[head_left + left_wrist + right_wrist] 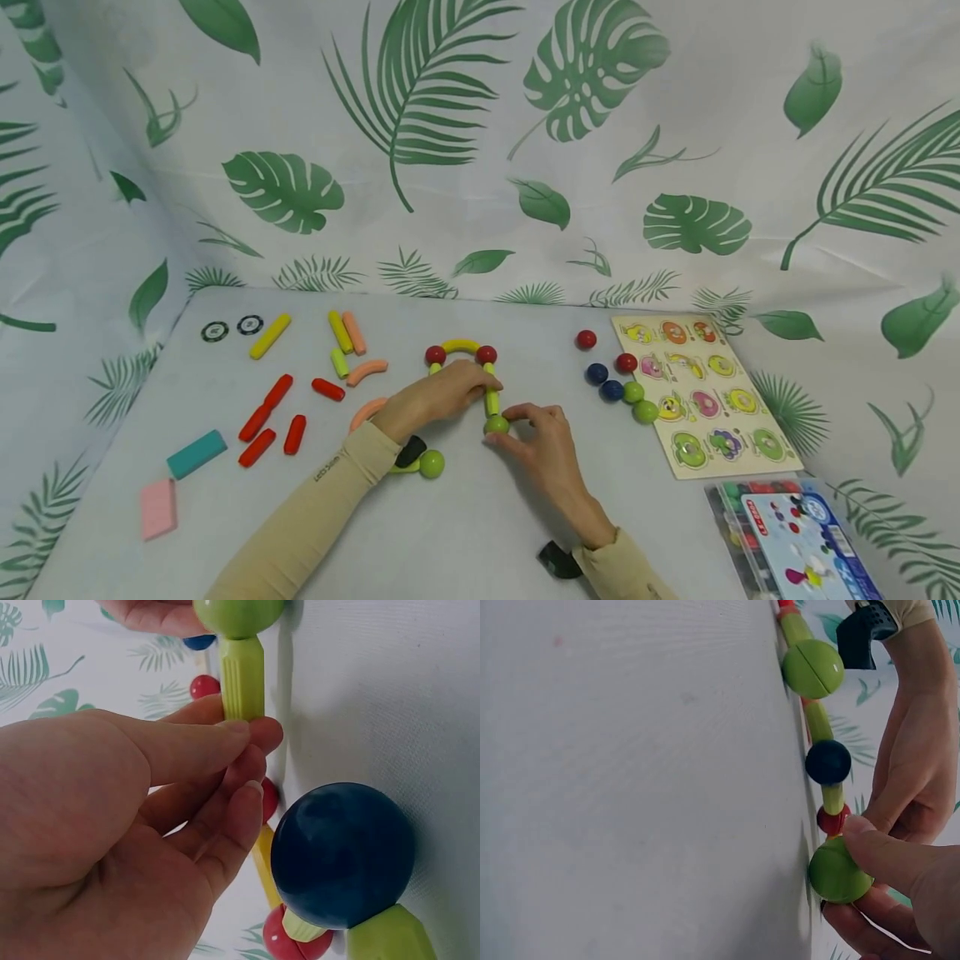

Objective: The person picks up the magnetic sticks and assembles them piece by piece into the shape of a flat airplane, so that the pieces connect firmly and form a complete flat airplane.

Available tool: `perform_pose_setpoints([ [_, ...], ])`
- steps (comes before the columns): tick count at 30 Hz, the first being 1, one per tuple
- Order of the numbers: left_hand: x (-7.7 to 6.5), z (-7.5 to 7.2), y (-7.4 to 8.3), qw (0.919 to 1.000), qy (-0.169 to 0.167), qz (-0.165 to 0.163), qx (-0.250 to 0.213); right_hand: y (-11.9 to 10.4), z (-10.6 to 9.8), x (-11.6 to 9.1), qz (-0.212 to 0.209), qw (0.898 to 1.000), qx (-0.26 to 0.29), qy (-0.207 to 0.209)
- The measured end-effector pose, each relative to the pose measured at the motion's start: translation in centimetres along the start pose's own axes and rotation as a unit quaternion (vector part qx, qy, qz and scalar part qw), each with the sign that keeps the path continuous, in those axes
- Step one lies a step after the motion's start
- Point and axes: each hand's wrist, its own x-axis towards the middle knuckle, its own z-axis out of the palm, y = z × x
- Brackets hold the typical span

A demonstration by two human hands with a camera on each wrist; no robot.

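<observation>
My left hand (446, 392) pinches a yellow-green ridged stick (244, 679) between thumb and fingers. Against the stick's near end sits a green ball (496, 425), which my right hand (551, 450) pinches from the side. The stick's far end runs toward a red ball (486, 355), joined by a yellow curved piece (460, 345) to another red ball (435, 356). From there a chain continues under my left arm, with a blue ball (343, 855) and yellow-green sticks. It reaches another green ball (432, 464); part of it is hidden in the head view.
Red sticks (257, 447), yellow sticks (270, 336) and orange pieces (367, 372) lie to the left, near teal (197, 454) and pink blocks (158, 509). At right are loose blue balls (612, 390), a fruit picture board (678, 465) and a plastic box (795, 542).
</observation>
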Motion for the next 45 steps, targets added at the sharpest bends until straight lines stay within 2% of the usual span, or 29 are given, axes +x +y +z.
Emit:
perform_pose_setpoints([
  [9, -0.4, -0.1, -0.3, 1.0000, 0.007, 0.002, 0.001, -0.1, 0.4, 0.4, -0.005, 1.000, -0.007, -0.004],
  [12, -1.0, -0.5, -0.4, 0.9995, 0.026, -0.002, -0.015, -0.2, 0.3, 0.5, -0.003, 1.000, -0.007, -0.007],
  [15, -2.2, -1.2, -1.0, 0.9977, 0.056, -0.022, -0.032, -0.2, 0.3, 0.5, 0.000, 1.000, -0.008, -0.010],
  [19, -5.3, -2.4, -2.9, 0.9913, 0.107, -0.064, -0.041, -0.4, 0.3, 0.5, 0.007, 1.000, -0.013, -0.013],
  [23, -9.9, -3.6, -5.5, 0.9774, 0.170, -0.119, -0.041, -0.5, 0.5, 0.5, 0.010, 1.000, -0.019, -0.015],
  [26, -13.6, -4.1, -7.3, 0.9652, 0.203, -0.163, -0.025, -0.5, 0.5, 0.5, 0.011, 0.999, -0.025, -0.019],
  [28, -15.7, -4.2, -8.2, 0.9598, 0.208, -0.188, -0.015, -0.5, 0.4, 0.4, 0.013, 0.999, -0.031, -0.021],
  [31, -17.6, -4.2, -9.2, 0.9599, 0.198, -0.199, -0.003, -0.3, 0.3, 0.4, 0.018, 0.999, -0.036, -0.019],
  [36, -18.3, -3.5, -9.8, 0.9664, 0.182, -0.181, 0.012, 0.2, 0.2, 0.3, 0.025, 0.999, -0.033, -0.020],
  [45, -17.9, -3.4, -9.3, 0.9621, 0.202, -0.182, 0.024, 0.1, 0.0, 0.5, 0.012, 0.999, -0.024, -0.028],
])
